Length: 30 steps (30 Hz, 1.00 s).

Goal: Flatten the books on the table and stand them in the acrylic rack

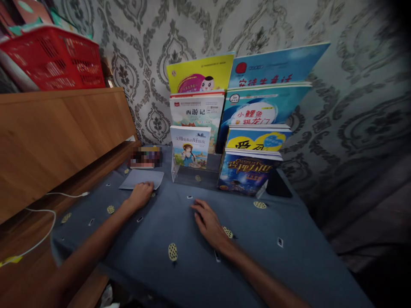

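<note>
A thin pale grey booklet [138,176] lies on the cloth-covered table at the left. My left hand [141,195] is at its near right edge, fingers bent and together over it; the thumb is hidden. Farther right, my right hand [208,223] is low over the tablecloth with its fingers apart and nothing in them. Beyond it, a clear acrylic book stand [199,176] holds upright children's books in two columns. A small book with a girl on the cover [190,147] stands at the front left, and a dark blue book [248,173] at the front right.
Behind the booklet sits a small stack with a blurred top [146,157]. A wooden cabinet [64,132] borders the table's left side, carrying a red plastic basket [54,57]. A white cable [53,218] hangs there. A black flat object [278,184] lies right of the stand.
</note>
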Available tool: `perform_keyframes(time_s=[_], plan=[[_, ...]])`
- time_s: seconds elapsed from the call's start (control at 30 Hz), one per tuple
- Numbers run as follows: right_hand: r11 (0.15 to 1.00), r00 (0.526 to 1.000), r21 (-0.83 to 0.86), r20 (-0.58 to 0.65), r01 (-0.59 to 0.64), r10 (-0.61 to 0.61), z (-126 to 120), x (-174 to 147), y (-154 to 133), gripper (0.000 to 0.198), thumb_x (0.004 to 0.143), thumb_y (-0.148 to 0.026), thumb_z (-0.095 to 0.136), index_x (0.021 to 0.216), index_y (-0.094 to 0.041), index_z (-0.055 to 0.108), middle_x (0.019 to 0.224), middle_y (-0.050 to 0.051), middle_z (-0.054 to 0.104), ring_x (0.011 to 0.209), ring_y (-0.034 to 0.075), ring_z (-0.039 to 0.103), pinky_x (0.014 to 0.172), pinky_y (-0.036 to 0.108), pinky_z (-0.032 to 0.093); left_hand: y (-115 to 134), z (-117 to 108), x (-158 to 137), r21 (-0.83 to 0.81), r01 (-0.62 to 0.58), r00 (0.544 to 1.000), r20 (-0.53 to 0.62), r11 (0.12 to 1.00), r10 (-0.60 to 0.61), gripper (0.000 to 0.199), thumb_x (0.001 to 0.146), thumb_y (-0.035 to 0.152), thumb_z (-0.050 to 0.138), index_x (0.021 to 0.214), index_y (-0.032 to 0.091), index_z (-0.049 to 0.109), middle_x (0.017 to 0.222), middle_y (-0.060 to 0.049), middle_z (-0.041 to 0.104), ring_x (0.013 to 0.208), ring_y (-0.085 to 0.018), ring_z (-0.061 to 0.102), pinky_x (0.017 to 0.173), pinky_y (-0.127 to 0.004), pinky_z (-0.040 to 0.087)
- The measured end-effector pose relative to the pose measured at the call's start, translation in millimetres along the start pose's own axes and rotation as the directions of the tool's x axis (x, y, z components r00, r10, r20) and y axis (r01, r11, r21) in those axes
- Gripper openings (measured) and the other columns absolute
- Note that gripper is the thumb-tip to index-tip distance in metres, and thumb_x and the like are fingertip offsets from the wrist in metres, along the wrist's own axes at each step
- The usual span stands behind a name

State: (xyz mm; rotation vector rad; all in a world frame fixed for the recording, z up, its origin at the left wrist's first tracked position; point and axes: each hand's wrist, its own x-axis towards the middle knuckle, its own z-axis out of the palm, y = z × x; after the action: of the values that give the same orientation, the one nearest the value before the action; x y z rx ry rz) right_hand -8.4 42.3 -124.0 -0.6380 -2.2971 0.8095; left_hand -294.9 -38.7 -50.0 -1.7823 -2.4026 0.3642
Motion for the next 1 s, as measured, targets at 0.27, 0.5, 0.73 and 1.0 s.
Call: perform_keyframes(time_s=[0.27,0.5,0.73,1.0], plan=[[0.998,0.997,0.063,-0.077,0.016,-0.011,-1.6,4.9,2.4,0.033,0.097,-0.025,0.044,0.119,-0.018,0.067,0.129,0.016,0.064,0.123,0.026,0.06,0.106,0.049,0.047,61.6,-19.0,-61.6,-0.008,-0.151,0.987,0.048,0.989,0.151,0.036,0.096,0.005,0.037,0.126,0.007,0.057,0.106,-0.022,0.067,0.094,-0.03,0.069,0.08,-0.04,0.053],[0.996,0.993,0.086,-0.119,0.009,0.001,-6.2,0.7,5.8,0.035,0.1,-0.034,0.042,0.124,-0.021,0.065,0.13,0.014,0.063,0.124,0.027,0.058,0.107,0.049,0.046,144.6,-34.8,-101.8,0.114,-0.328,0.942,-0.032,0.938,0.334,0.046,0.093,0.005,0.047,0.139,0.004,0.051,0.127,-0.03,0.061,0.103,-0.033,0.069,0.076,-0.038,0.055],[0.998,0.989,-0.031,-0.134,-0.061,0.056,-32.8,-21.0,24.1,0.036,0.096,-0.031,0.046,0.124,-0.019,0.065,0.131,0.016,0.061,0.125,0.031,0.057,0.105,0.054,0.046,193.3,-47.9,-112.2,0.109,-0.436,0.891,-0.085,0.893,0.445,0.046,0.094,0.009,0.052,0.14,0.004,0.053,0.127,-0.032,0.062,0.105,-0.038,0.07,0.075,-0.042,0.058],[0.99,0.993,-0.116,-0.103,-0.075,0.063,-80.2,-53.9,32.3,0.034,0.096,-0.029,0.046,0.119,-0.019,0.068,0.132,0.015,0.063,0.122,0.03,0.061,0.102,0.052,0.05,240.1,-56.2,-122.8,0.074,-0.559,0.81,-0.165,0.826,0.563,0.043,0.093,0.014,0.055,0.135,0.005,0.058,0.121,-0.033,0.065,0.102,-0.039,0.072,0.071,-0.044,0.058]])
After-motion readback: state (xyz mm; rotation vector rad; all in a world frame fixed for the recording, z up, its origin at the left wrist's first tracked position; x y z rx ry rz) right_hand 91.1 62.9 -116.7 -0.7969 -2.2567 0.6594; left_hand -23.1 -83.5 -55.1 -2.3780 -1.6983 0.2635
